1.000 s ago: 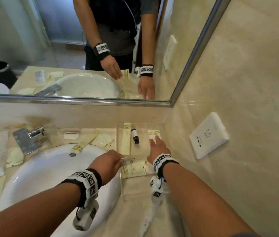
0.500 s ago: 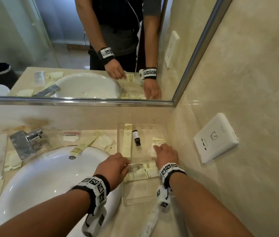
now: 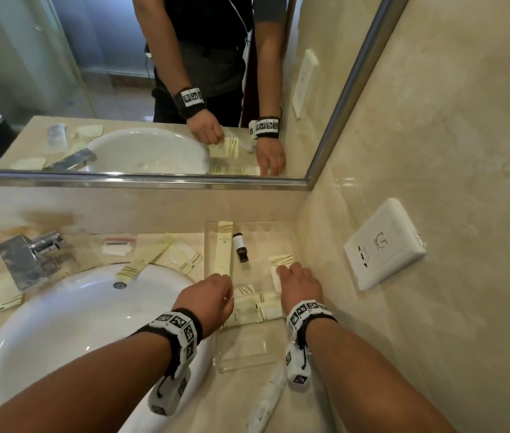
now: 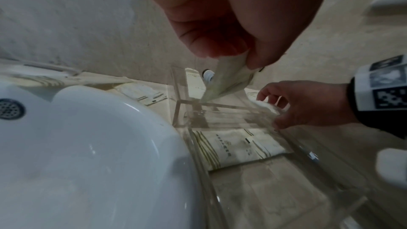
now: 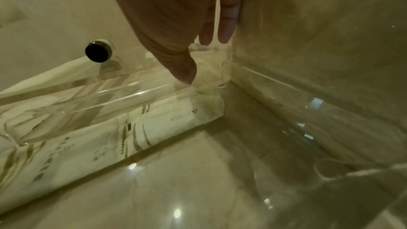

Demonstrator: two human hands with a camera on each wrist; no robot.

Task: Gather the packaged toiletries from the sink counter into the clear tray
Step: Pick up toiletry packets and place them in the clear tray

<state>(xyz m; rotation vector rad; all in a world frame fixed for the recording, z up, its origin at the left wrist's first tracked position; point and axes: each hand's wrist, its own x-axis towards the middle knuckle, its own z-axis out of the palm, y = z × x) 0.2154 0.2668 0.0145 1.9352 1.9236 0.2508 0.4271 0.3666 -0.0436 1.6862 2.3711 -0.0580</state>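
The left hand (image 4: pixel 220 15) pinches a packet (image 4: pixel 229 77) between thumb and fingertip, hanging it over the tray (image 3: pixel 247 357) near its left wall. The right hand (image 3: pixel 299 284) rests with relaxed, straight fingers on a packet at the tray's 3 o'clock side, holding nothing. In the tray lie a long sachet (image 3: pixel 224 248) at 11 o'clock, a small bottle (image 3: pixel 240 246) at 12, and flat packets (image 3: pixel 257 307) at the middle. More packets (image 3: pixel 182 256) wait on the surface at 9 and 10 o'clock, round the sink (image 3: pixel 60 332). The step is placing; next, likely lower the packet, let go, then reach left for another.
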